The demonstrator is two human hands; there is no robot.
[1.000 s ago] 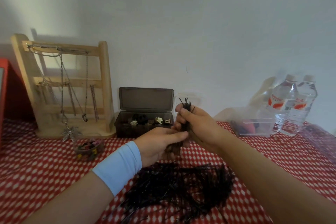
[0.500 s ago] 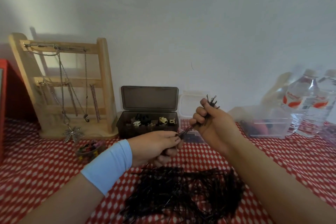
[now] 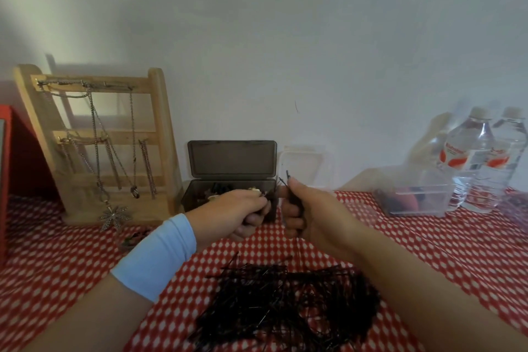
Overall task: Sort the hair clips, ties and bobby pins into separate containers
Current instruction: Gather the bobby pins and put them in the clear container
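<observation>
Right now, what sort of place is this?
Probably a home dressing table: a wooden jewelry stand hung with necklaces, an open box of hair clips, and a heap of bobby pins on a red checked cloth.

The bobby pins (image 3: 285,303) heaped at lower centre look like thin black metal with a faint sheen. Under them the tablecloth (image 3: 428,251) is matt woven cloth. The rack (image 3: 160,123) at left is pale, matt wood, hung with dull silvery metal chains (image 3: 97,137). The box (image 3: 231,160) at centre is smooth, smoky, translucent plastic. At right, the tub (image 3: 420,203) and bottles (image 3: 468,157) are clear glossy plastic. The wristband (image 3: 157,257) is soft matt cloth.
</observation>
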